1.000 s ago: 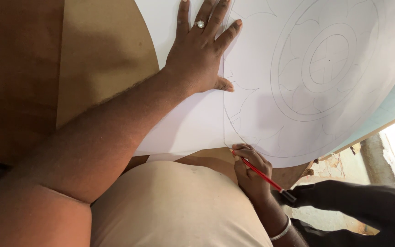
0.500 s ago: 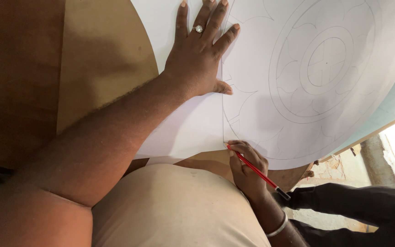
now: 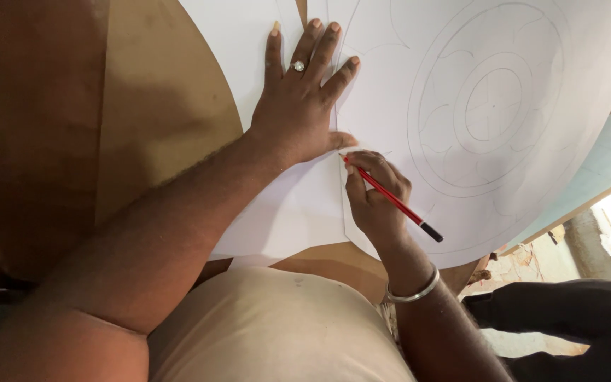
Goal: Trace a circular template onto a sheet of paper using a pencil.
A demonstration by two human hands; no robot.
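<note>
No packages, labels, signs or screens show anywhere in this view.

Your left hand [image 3: 298,113] lies flat, palm down, fingers spread and pointing away from you, a ring on one finger; the forearm runs back toward your body at a slant. Your right hand [image 3: 376,198] is curled in a writing grip just beside the left thumb, wrist bent, a metal bangle around it.
</note>
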